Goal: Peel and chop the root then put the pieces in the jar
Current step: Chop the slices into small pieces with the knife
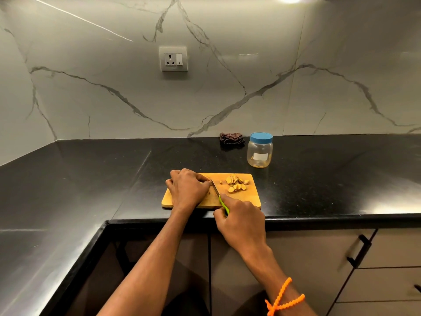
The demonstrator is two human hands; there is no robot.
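On the cutting board (249, 195), my left hand (187, 189) curls over the root; my right hand (242, 221) grips the knife (216, 191) beside cut slices (235, 184).

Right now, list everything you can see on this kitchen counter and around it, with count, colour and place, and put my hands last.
Wooden cutting board: one, tan, near front edge of the black counter.
Sliced root pieces: a small pile, yellow-brown, on the board's far right part.
Uncut root: mostly hidden under the left hand.
Green-handled knife: one, blade down on the board.
Clear plastic jar with blue lid: one, lid on, behind the board to the right.
Dark checked cloth: one, brown, against the marble wall.
Wall socket: one, white, above the counter.
Left hand: on the board, curled over the root.
Right hand: grips the knife handle; orange bead band on its wrist.
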